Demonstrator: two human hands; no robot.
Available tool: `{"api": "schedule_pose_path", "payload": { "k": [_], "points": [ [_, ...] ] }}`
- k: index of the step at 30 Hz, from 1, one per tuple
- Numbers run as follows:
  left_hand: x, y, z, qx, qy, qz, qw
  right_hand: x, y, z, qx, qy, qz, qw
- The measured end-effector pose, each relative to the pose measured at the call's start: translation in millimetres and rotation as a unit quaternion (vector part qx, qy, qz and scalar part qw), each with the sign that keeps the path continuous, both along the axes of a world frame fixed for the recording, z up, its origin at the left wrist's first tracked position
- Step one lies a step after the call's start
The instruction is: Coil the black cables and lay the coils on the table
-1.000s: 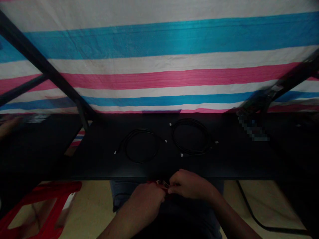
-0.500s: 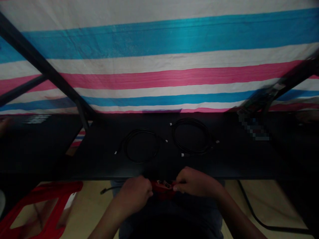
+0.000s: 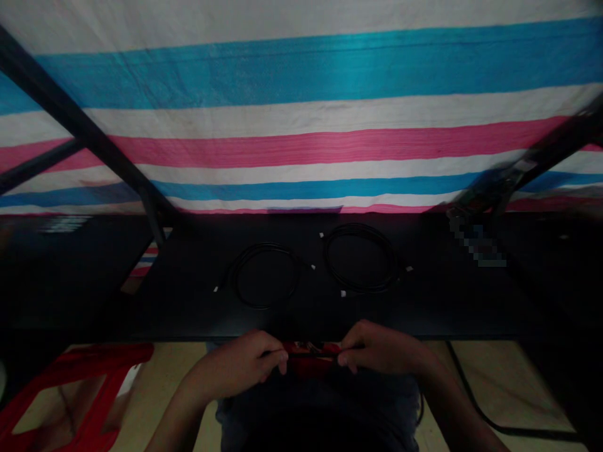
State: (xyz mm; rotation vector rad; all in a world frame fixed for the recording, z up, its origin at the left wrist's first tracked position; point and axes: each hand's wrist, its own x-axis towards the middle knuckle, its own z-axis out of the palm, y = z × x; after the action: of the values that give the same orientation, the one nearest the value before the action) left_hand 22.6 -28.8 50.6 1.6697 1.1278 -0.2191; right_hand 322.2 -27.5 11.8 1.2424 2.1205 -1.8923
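A thin black cable (image 3: 313,356) runs taut between my two hands, just in front of the table's near edge. My left hand (image 3: 249,361) pinches it at one side, thumb against fingers. At the other side my right hand (image 3: 374,347) grips it the same way. A red object (image 3: 313,368) shows behind and below the cable, above my lap; its kind is too dark to tell. Farther back on the black table (image 3: 188,301) lie a coiled black cable (image 3: 266,307) at left and another coiled black cable (image 3: 362,289) at right, both with light-coloured plug ends.
A red plastic stool (image 3: 101,395) stands on the floor at lower left. Dark metal frame bars (image 3: 87,129) slant up at both sides. A striped sheet (image 3: 301,147) hangs behind the table. A blurred patch (image 3: 480,245) covers something at the table's right.
Both hands have moved slightly apart, and the cable now shows stretched between them. The cable end that stuck out left of my left hand no longer shows; a dark strand hangs beyond my right knee.
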Motion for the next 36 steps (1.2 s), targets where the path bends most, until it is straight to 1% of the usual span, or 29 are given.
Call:
{"api": "schedule_pose_path", "payload": {
  "k": [2,4,7,9,10,11,13,15,17,19,21,23,26,29,31,33,36],
  "points": [
    [0.6,-1.9,-3.9,0.013,0.009,-0.014,1.0,8.3,1.4,-1.3,-0.012,-0.018,0.011,1.0],
    [10.9,-7.0,-8.8,0.051,0.041,-0.034,0.997,8.1,1.6,-4.0,-0.003,-0.044,0.019,0.999],
    [37.7,-17.7,-16.0,0.104,0.087,-0.085,0.987,-6.2,0.2,-6.3,0.033,-0.079,0.025,0.996],
    [53.2,-23.0,-19.3,0.11,0.097,-0.138,0.979,-17.1,-1.2,-5.7,0.056,-0.099,0.039,0.993],
    [57.4,-23.8,-20.0,0.107,0.1,-0.155,0.977,-20.2,-1.9,-5.1,0.062,-0.1,0.052,0.992],
    [58.6,-22.9,-19.8,0.102,0.1,-0.16,0.977,-21.0,-2.4,-4.5,0.06,-0.095,0.064,0.992],
    [51.3,-16.6,-17.1,0.084,0.083,-0.127,0.985,-14.3,-2.4,-3.1,0.031,-0.068,0.071,0.995],
    [33.5,-6.5,-11.8,0.054,0.041,-0.065,0.996,1.8,-0.7,-1.5,-0.008,-0.029,0.057,0.998],
    [11.4,3.1,-6.2,0.028,0.0,-0.018,0.999,21.6,2.6,0.8,-0.023,-0.01,0.029,0.999],
    [-7.4,8.4,-2.9,0.017,-0.021,0.007,1.0,37.7,6.6,3.7,-0.015,-0.017,-0.003,1.0],
    [-16.8,8.2,-3.6,0.007,-0.02,0.004,1.0,43.7,9.2,6.2,-0.008,-0.034,-0.017,0.999],
    [-14.8,3.8,-7.7,0.004,0.0,-0.022,1.0,37.5,8.8,6.5,-0.019,-0.05,-0.001,0.999],
    [1.8,-4.5,-15.3,0.018,0.033,-0.067,0.997,12.7,2.0,0.5,-0.052,-0.073,0.04,0.995],
    [14.9,-7.7,-17.6,0.024,0.005,-0.073,0.997,-7.9,-6.5,-10.0,-0.087,-0.045,0.097,0.99],
    [13.7,-6.0,-15.2,0.029,-0.026,-0.065,0.997,-9.4,-8.7,-14.1,-0.11,-0.011,0.127,0.986],
    [6.2,-3.1,-11.8,0.028,-0.036,-0.045,0.998,-1.4,-6.9,-12.6,-0.115,0.021,0.116,0.986],
    [-4.2,-2.6,-10.7,0.002,-0.016,-0.016,1.0,16.7,0.5,-1.2,-0.117,0.063,0.063,0.989]
  ]
}}
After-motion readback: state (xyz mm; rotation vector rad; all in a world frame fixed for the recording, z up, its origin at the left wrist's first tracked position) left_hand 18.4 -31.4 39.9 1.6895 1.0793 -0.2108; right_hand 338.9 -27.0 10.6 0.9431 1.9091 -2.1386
